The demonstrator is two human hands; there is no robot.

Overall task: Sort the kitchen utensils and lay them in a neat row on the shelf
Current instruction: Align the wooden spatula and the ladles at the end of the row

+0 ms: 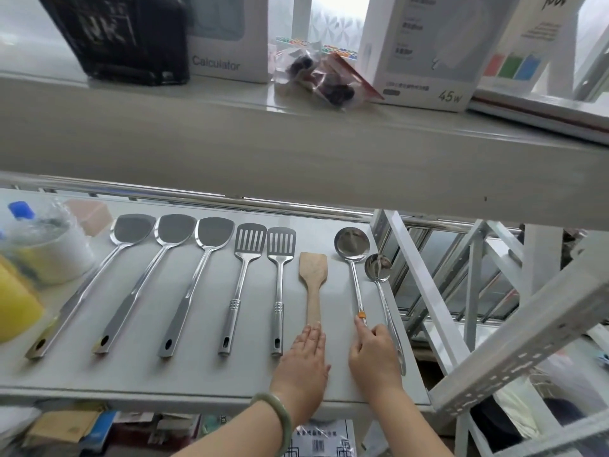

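Several utensils lie in a row on the grey shelf (197,374), heads pointing away from me. From the left come three solid steel turners (133,230), (174,229), (214,233), then two slotted turners (249,239), (280,240), a wooden spatula (313,272), a large steel ladle (352,243) and a smaller ladle (378,267). My left hand (306,352) lies flat, fingertips on the wooden spatula's handle end. My right hand (374,352) pinches the large ladle's handle near its orange band.
A plastic-wrapped tub with a blue cap (43,249) and a yellow object (14,305) crowd the shelf's left end. A white rack frame (501,371) stands to the right. The upper shelf (296,143) carries boxes and a bag overhead.
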